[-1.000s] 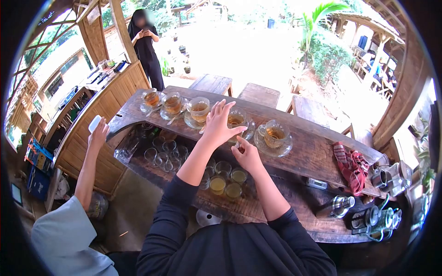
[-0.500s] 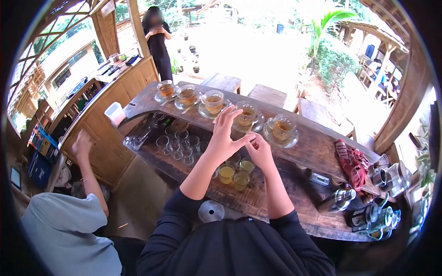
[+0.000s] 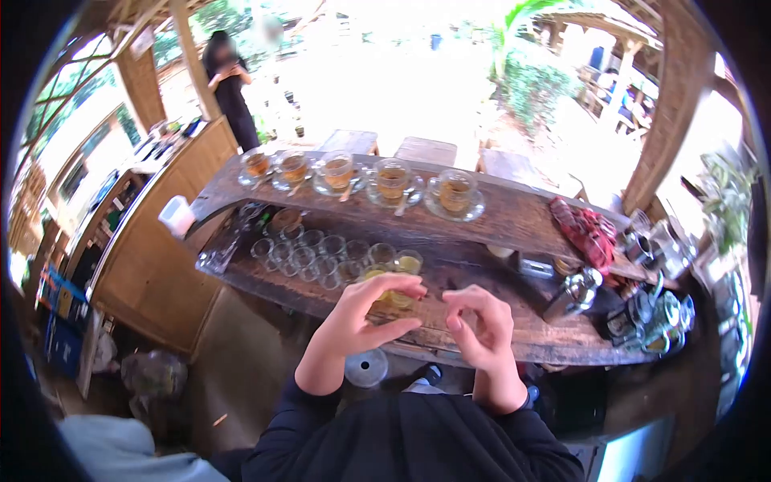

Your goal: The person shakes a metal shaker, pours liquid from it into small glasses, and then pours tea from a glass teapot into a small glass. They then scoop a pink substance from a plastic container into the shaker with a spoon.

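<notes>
My left hand [image 3: 369, 315] is held over the near side of the wooden counter [image 3: 522, 337], fingers curved and thumb apart, with nothing visible in it. Facing it across a small gap is my right hand [image 3: 483, 323], its fingers bent and the thumb apart from the index finger; it also appears to hold nothing. Partly covered behind the left hand are small glasses of yellowish liquid [image 3: 408, 262]. Several empty glasses [image 3: 302, 259] stand to their left. On the raised shelf beyond, glass cups of amber drink [image 3: 391, 185] sit in a row on clear saucers, some with a spoon.
A red cloth [image 3: 585, 233] hangs over the shelf's right end. Near it are a metal flask [image 3: 573, 294] and glass pots [image 3: 662, 317]. A white container [image 3: 177, 215] stands at the left. A co-worker's grey sleeve [image 3: 112, 446] shows lower left; another person [image 3: 234, 100] stands outside.
My hands have drawn back from the cups toward my body and moved apart; earlier they met at the fingertips. The view has shifted, and the co-worker's raised arm is out of sight.
</notes>
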Available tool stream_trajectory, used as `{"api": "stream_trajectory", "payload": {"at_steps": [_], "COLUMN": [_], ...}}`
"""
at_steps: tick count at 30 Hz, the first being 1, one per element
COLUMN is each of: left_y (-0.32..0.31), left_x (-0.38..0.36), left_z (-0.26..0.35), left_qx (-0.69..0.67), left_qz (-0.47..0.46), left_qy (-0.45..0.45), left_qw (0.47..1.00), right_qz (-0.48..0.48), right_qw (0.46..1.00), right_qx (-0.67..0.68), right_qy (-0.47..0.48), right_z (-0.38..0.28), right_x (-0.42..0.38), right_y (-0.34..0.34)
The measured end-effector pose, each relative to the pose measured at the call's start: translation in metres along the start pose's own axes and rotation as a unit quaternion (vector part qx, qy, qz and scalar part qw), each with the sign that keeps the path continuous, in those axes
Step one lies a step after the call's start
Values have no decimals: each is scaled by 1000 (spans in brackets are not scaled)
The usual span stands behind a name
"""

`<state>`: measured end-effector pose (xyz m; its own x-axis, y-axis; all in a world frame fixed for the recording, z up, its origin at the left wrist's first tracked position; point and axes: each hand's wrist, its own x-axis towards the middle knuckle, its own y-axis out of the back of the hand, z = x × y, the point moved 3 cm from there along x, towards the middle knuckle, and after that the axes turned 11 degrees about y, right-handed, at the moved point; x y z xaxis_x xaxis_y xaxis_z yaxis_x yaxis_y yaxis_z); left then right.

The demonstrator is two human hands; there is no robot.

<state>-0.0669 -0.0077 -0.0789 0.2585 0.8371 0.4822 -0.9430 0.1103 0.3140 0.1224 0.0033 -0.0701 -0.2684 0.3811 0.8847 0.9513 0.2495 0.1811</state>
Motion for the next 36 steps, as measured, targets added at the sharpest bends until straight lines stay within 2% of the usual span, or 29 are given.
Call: {"api": "stream_trajectory", "payload": {"at_steps": [6,8,15,22,30,36], "left_y": [-53,-71,-167,-302,-468,-537], "left_x": [-3,5,39,71,99,104], "left_z": [-4,-3,21,64,109,115], "left_qx": [-134,-181,-200,-238,-262,-274], "left_qz": [-59,-69,-178,-245,-326,-299], "left_qy": [7,-6,-50,-61,-110,-105], "left_qw": [989,981,962,938,901,908], "right_qz": [56,52,95,103,190,214], "right_qw": [995,992,978,962,922,901], "right_qx": [-76,-84,-176,-246,-326,-368], "right_qy": [34,83,59,63,80,80], "right_z": [-41,-54,-91,-149,-219,-246], "right_x": [-41,-47,-87,-124,-193,-205], "right_y": [48,67,145,264,410,504]}}
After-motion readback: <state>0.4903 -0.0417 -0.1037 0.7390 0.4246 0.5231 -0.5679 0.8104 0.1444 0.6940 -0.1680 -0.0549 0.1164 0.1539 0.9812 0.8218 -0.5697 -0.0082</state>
